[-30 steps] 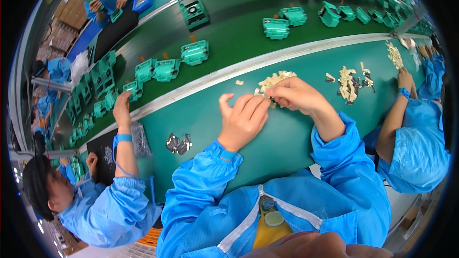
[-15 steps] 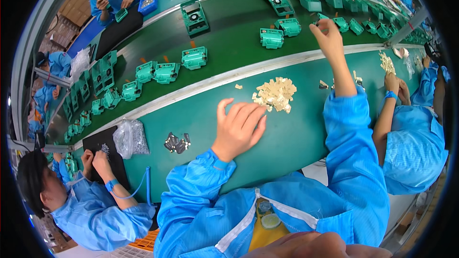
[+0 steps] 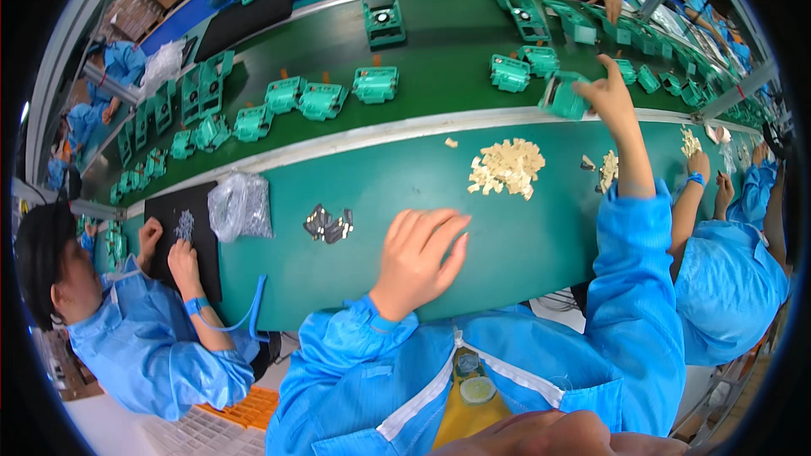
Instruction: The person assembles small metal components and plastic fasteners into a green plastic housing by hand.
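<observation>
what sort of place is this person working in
Probably a factory assembly line: matching green housings stand in rows along a dark green conveyor-like strip, small cream pieces lie piled on the green bench, and co-workers wear similar blue workwear.

Teal, mint and bright blue, with a heap of cream
The worktop [image 3: 397, 169] is plain teal green, the belt [image 3: 448, 46] on its far side darker green, the rail [image 3: 355, 131] between them silvery grey. The blurred case [image 3: 559, 95] at far right is mint green, as are the belt's other cases [image 3: 375, 84], some with orange tabs [image 3: 377, 60]. The small pieces [image 3: 507, 167] are cream; the left cluster [image 3: 326, 225] is black flecked with pale spots. Near, sleeves [image 3: 638, 253] are bright blue, the shirt [image 3: 460, 426] yellow; at near left, a crate [image 3: 249, 409] is orange.
</observation>
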A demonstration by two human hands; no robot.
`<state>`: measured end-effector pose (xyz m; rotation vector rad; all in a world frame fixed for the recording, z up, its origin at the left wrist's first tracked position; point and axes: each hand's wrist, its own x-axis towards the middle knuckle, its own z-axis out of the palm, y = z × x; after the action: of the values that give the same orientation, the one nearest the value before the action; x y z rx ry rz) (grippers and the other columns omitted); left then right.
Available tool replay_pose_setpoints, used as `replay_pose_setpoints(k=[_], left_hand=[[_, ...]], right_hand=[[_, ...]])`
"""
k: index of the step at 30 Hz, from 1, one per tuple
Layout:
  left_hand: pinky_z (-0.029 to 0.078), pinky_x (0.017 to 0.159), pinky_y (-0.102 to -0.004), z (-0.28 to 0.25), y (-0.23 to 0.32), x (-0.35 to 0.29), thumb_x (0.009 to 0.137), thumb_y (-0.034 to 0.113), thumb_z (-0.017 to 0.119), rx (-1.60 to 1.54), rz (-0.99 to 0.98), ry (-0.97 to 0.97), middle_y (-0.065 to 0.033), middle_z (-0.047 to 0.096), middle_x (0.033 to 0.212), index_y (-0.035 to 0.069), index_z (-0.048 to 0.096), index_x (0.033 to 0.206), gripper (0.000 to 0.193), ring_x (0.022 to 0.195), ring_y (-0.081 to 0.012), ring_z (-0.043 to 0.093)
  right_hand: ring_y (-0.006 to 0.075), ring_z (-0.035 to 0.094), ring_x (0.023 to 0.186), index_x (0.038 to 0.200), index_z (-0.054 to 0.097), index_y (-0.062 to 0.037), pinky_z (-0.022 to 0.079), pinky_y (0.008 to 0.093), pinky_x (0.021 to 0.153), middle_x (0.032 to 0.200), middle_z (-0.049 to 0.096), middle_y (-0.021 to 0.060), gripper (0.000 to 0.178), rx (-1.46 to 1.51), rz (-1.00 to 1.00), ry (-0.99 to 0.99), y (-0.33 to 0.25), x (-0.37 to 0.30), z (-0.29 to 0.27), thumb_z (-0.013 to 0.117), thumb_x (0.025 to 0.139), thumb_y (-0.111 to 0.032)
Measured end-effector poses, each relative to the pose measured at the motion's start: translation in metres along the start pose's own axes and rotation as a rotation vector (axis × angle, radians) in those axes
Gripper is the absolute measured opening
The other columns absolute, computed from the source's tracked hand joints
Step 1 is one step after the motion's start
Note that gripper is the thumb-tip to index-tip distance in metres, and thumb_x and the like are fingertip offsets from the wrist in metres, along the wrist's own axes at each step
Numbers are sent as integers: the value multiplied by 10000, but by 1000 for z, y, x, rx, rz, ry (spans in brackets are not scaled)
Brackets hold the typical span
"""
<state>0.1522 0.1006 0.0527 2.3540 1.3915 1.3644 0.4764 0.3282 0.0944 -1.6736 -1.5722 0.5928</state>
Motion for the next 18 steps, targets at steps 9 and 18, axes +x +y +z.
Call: replay_pose_setpoints(k=[9, 18], left_hand=[[438, 1067, -469, 20, 2, -52, 833, 77, 768, -179, -231, -81, -228, 431, 1477, 33, 435, 1452, 704, 1281, -395, 507], [463, 976, -319, -8, -31, -95, 1008, 194, 610, -729, -1009, -90, -132, 589, 1202, -20, 447, 1416, 488, 1124, -186, 578]], right_hand=[[141, 644, 749, 1555, 167, 7, 522, 274, 655, 878, 659, 110, 894, 743, 224, -587, -64, -223, 80, 755, 892, -114], [107, 602, 835, 1178, 580, -14, 482, 247, 749, 964, 670, 84, 265, 891, 263, -557, -18, -263, 117, 669, 940, -89]])
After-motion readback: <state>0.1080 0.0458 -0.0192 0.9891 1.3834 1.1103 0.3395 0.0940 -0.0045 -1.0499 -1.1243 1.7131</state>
